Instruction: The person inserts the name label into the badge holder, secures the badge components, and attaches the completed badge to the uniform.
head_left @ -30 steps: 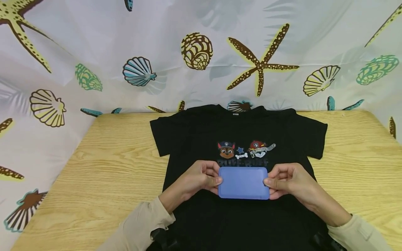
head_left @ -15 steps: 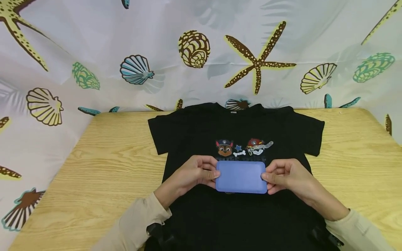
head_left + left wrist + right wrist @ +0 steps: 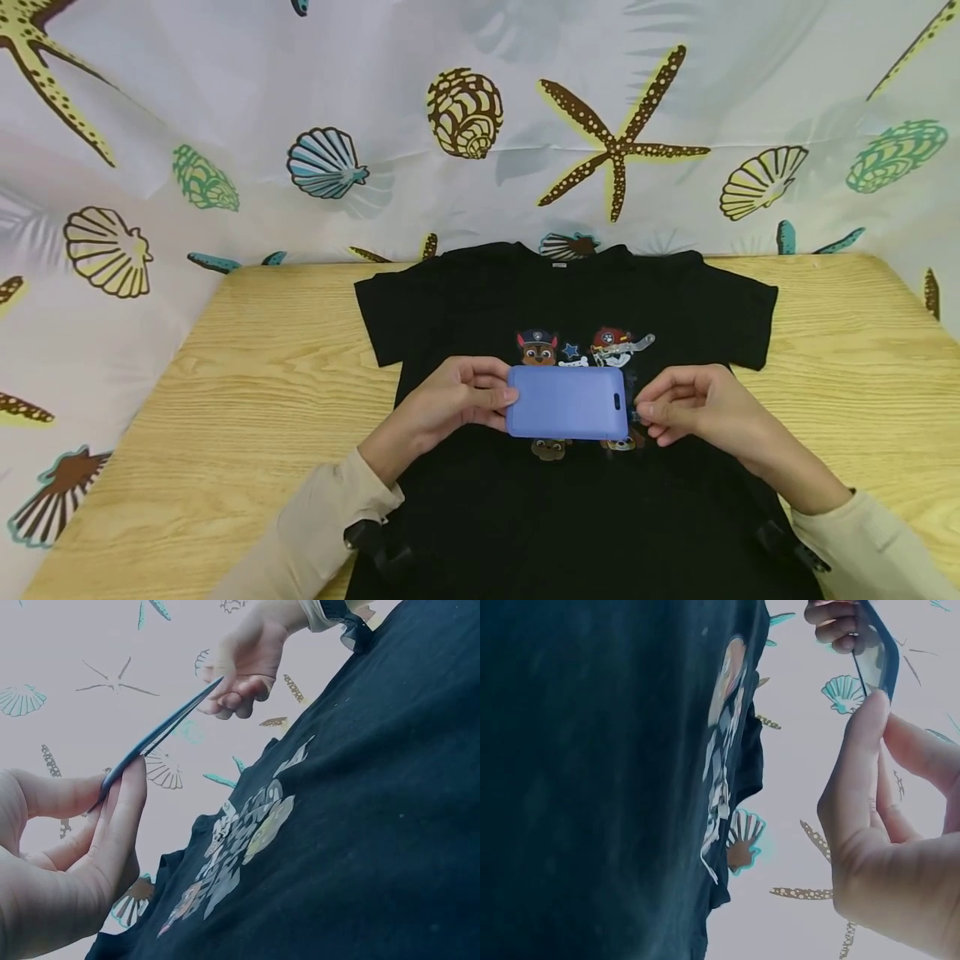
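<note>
one blue holder point(image 3: 562, 402) pinched by left hand point(image 3: 463, 397), slot point(image 3: 618, 402) only in head view, grip of right hand point(image 3: 693, 408) unclear

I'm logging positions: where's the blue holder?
The holder is below and right of centre in the head view, over the shirt, between the left hand pinching it and the right hand.

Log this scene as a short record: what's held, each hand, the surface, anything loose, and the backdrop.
held item: flat blue case, raised off the shirt, slot near its right end in the head view
left hand: pinches the case's left end
right hand: fingers curled, just off the other end in the head view; nothing visibly held
surface: black printed T-shirt spread on a wooden table
loose item: small strap clip on the shirt's print
backdrop: seashell-patterned cloth
</note>
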`<action>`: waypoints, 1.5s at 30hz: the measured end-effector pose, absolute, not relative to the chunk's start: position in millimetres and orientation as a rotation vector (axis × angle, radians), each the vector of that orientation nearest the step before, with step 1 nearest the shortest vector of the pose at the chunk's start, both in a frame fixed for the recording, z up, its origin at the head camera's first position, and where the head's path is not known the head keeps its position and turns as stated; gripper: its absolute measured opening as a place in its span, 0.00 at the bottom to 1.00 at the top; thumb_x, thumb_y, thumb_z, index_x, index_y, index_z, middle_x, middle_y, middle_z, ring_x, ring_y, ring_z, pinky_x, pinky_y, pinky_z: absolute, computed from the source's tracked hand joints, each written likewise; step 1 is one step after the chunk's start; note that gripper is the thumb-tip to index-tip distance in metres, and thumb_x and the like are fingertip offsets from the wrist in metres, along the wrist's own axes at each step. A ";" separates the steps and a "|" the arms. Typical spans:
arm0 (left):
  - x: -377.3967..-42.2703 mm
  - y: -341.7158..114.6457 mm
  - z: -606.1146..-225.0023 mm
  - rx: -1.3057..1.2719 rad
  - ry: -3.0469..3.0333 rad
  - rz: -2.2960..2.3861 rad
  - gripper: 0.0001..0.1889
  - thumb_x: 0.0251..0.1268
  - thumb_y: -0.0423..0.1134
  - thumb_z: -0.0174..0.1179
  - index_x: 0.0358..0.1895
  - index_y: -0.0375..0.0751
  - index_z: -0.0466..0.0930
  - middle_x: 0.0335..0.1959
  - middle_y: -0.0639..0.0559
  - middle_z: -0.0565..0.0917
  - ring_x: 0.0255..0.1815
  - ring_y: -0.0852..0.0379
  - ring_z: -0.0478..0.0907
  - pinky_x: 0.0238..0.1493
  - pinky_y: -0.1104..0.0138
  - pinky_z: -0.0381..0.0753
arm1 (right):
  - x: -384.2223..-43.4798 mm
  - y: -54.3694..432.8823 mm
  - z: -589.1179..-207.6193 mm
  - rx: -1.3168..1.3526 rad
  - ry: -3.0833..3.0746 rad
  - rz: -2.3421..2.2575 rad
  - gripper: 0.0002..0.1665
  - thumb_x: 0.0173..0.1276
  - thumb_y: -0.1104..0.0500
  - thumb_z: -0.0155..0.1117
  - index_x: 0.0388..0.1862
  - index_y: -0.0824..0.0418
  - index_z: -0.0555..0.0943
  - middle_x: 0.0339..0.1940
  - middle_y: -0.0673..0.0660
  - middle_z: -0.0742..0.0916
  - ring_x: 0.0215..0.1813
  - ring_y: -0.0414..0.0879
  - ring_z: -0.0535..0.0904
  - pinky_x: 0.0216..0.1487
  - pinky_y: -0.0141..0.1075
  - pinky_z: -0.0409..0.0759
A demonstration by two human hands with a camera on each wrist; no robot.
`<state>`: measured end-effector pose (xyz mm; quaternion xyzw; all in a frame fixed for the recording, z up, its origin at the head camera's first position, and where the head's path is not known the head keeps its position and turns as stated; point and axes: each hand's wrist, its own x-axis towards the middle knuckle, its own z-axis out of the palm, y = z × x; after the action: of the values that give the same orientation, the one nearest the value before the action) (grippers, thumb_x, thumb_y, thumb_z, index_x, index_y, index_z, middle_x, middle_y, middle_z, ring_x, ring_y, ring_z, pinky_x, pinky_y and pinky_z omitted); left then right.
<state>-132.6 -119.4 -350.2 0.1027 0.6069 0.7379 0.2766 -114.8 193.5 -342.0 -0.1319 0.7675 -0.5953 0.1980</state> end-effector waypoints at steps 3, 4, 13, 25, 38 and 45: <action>-132.6 -120.5 -349.7 0.261 1.631 1.990 0.06 0.62 0.24 0.56 0.39 0.36 0.78 0.28 0.50 0.84 0.29 0.58 0.82 0.36 0.61 0.85 | -114.8 192.7 -342.1 -0.402 2.235 -1.596 0.13 0.64 0.66 0.66 0.42 0.76 0.79 0.32 0.68 0.86 0.31 0.53 0.85 0.35 0.43 0.85; -132.7 -120.7 -349.5 0.261 1.629 1.992 0.06 0.62 0.24 0.56 0.39 0.36 0.79 0.28 0.50 0.85 0.29 0.58 0.82 0.36 0.62 0.85 | -115.2 192.3 -342.0 -0.425 2.274 -1.565 0.11 0.64 0.66 0.66 0.41 0.75 0.80 0.32 0.67 0.86 0.31 0.53 0.85 0.34 0.42 0.85; -136.2 -120.7 -345.4 0.292 1.616 2.013 0.07 0.63 0.25 0.55 0.40 0.37 0.80 0.30 0.51 0.86 0.30 0.57 0.84 0.36 0.63 0.85 | -132.0 186.6 -331.3 -0.648 2.808 -1.166 0.04 0.60 0.68 0.69 0.35 0.62 0.85 0.25 0.51 0.86 0.24 0.41 0.81 0.24 0.32 0.79; -137.1 -119.4 -343.1 0.263 1.628 2.000 0.07 0.63 0.24 0.56 0.40 0.37 0.79 0.30 0.50 0.85 0.31 0.57 0.84 0.36 0.63 0.85 | -166.7 169.6 -338.1 -0.752 3.083 -0.722 0.07 0.57 0.68 0.70 0.35 0.67 0.85 0.27 0.56 0.86 0.28 0.45 0.80 0.27 0.40 0.79; -133.9 -121.1 -347.8 0.253 1.613 2.004 0.07 0.63 0.24 0.56 0.39 0.37 0.79 0.29 0.50 0.85 0.31 0.57 0.84 0.36 0.62 0.85 | -180.1 156.4 -351.6 -0.762 3.056 -0.368 0.18 0.59 0.67 0.70 0.49 0.69 0.83 0.40 0.63 0.80 0.32 0.51 0.79 0.28 0.43 0.81; -132.3 -121.3 -348.3 0.246 1.613 2.002 0.07 0.62 0.24 0.56 0.39 0.37 0.79 0.29 0.50 0.85 0.30 0.57 0.83 0.35 0.63 0.85 | -181.2 153.2 -355.7 -0.842 3.062 -0.276 0.16 0.57 0.71 0.68 0.46 0.69 0.84 0.38 0.64 0.80 0.34 0.54 0.78 0.30 0.44 0.81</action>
<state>-132.3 -121.3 -348.3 0.0917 0.6002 0.7452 0.2758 -181.2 153.2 -355.7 -0.2640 0.9604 -0.0864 -0.0232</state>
